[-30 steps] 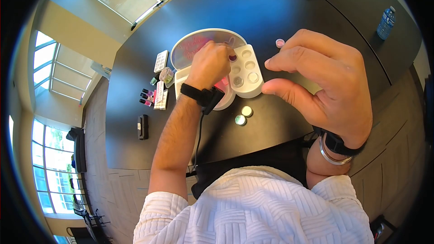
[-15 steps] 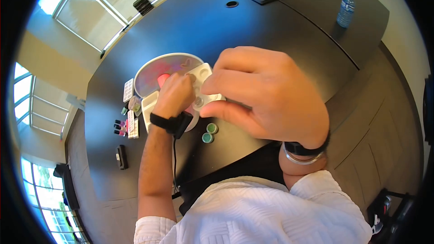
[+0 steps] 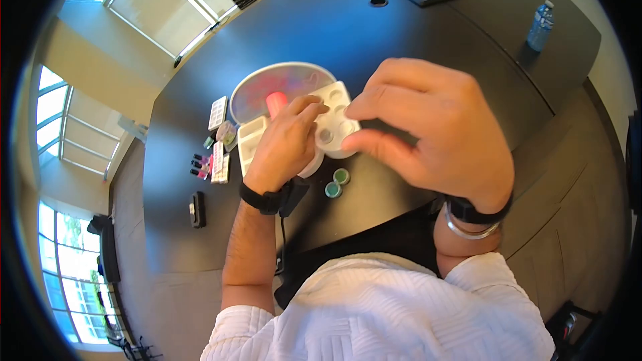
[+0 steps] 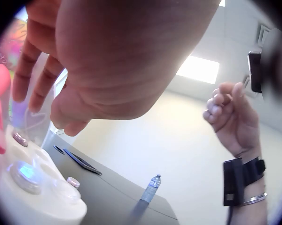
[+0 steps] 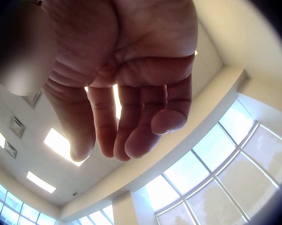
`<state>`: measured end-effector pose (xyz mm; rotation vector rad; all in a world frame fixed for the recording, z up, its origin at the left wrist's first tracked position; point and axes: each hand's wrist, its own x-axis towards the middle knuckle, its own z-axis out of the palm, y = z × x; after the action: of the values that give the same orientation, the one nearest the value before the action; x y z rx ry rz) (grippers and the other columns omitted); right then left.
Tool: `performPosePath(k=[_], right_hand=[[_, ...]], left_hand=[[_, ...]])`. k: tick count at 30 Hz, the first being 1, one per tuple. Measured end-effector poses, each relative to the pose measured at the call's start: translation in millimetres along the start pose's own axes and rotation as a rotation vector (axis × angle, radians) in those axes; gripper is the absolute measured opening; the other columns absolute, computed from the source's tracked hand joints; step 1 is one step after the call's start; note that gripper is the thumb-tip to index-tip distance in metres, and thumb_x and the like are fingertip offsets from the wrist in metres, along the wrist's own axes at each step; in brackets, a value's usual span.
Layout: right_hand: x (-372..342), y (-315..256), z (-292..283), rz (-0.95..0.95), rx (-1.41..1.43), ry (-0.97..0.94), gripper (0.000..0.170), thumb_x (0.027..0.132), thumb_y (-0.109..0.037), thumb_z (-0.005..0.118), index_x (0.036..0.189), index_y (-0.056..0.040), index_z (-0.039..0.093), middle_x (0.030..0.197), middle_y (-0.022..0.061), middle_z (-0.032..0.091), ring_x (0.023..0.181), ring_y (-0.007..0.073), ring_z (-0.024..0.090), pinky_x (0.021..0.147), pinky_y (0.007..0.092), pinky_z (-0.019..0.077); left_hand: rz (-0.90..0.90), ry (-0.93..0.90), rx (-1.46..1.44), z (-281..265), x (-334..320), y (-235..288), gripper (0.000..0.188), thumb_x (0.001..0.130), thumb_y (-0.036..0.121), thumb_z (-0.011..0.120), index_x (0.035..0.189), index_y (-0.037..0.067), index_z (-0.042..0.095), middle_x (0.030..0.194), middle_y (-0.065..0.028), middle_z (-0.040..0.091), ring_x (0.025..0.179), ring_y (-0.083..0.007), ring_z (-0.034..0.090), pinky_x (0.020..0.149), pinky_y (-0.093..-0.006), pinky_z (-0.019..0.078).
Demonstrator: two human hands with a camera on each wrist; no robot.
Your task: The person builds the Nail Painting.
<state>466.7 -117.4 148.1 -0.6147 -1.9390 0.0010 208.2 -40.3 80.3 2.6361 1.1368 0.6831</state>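
Note:
My left hand (image 3: pixel 284 140) hovers over an open case with a clear oval lid (image 3: pixel 244 93), its fingertips at the edge of a white tray (image 3: pixel 343 89) with round wells. In the left wrist view its fingers hang loosely and hold nothing. Small round jars sit in some wells, including a clear one (image 4: pixel 24 180). A pink cylinder-shaped piece (image 3: pixel 275 102) stands beside the left fingers. My right hand (image 3: pixel 441 130) is raised to the right of the tray, partly covering it in the head view. Its thumb and fingers are bent and apart, with nothing between them.
Two small green jars (image 3: pixel 338 182) lie on the dark table in front of the case. To its left are white boxes (image 3: pixel 218 113), a round clear container (image 3: pixel 226 134), nail polish bottles (image 3: pixel 199 166) and a black object (image 3: pixel 197 209). A water bottle (image 3: pixel 540 25) stands far right.
The left hand, curled over the tray wells before, has drawn back left and loosened its fingers. The right hand has come closer to the tray. The head view has shifted.

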Motion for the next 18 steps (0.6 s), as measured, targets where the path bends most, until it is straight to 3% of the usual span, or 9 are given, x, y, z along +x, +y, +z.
performPosePath(k=[2, 5, 9, 13, 18], right_hand=[[0, 1, 1, 0.005, 0.003, -0.014, 0.027, 0.077, -0.016, 0.092, 0.094, -0.0042, 0.075, 0.085, 0.0086, 0.069, 0.072, 0.0269, 0.067, 0.061, 0.0348, 0.0531], [2, 0, 0, -0.014, -0.037, -0.046, 0.028, 0.076, -0.015, 0.093, 0.094, -0.004, 0.076, 0.085, 0.008, 0.069, 0.069, 0.025, 0.066, 0.06, 0.0326, 0.0528], [1, 1, -3, -0.003, -0.054, -0.07, 0.027, 0.076, -0.015, 0.093, 0.094, -0.0035, 0.076, 0.085, 0.0082, 0.07, 0.069, 0.025, 0.067, 0.06, 0.0323, 0.0533], [0, 3, -5, -0.014, -0.066, -0.055, 0.028, 0.076, -0.014, 0.093, 0.093, -0.0011, 0.076, 0.085, 0.009, 0.07, 0.07, 0.024, 0.067, 0.061, 0.031, 0.0544], [0, 4, -6, -0.024, -0.069, -0.054, 0.029, 0.076, -0.014, 0.094, 0.093, 0.0007, 0.075, 0.085, 0.0094, 0.07, 0.069, 0.0225, 0.067, 0.061, 0.0298, 0.0551]], left_hand=[[0.021, 0.021, 0.02, -8, -10, 12, 0.026, 0.092, 0.0, 0.065, 0.117, 0.002, 0.07, 0.124, -0.0174, 0.07, 0.113, -0.0424, 0.067, 0.097, -0.0491, 0.0549], [-0.083, -0.15, -0.078, -11, -25, 23, 0.022, 0.091, 0.008, 0.075, 0.112, 0.004, 0.071, 0.106, -0.0159, 0.071, 0.097, -0.039, 0.071, 0.084, -0.0477, 0.0563], [-0.101, -0.289, -0.051, -4, -40, 25, 0.023, 0.089, 0.014, 0.082, 0.105, 0.004, 0.068, 0.099, -0.0134, 0.069, 0.094, -0.0377, 0.071, 0.08, -0.0481, 0.0558], [-0.163, -0.316, -0.064, 7, -52, 27, 0.028, 0.085, 0.019, 0.086, 0.102, 0.006, 0.067, 0.098, -0.0122, 0.069, 0.093, -0.0368, 0.071, 0.078, -0.0481, 0.0558], [-0.205, -0.407, 0.188, 8, -55, 39, 0.035, 0.08, 0.027, 0.091, 0.097, 0.007, 0.066, 0.094, -0.0105, 0.071, 0.089, -0.0357, 0.072, 0.074, -0.0483, 0.0551]])
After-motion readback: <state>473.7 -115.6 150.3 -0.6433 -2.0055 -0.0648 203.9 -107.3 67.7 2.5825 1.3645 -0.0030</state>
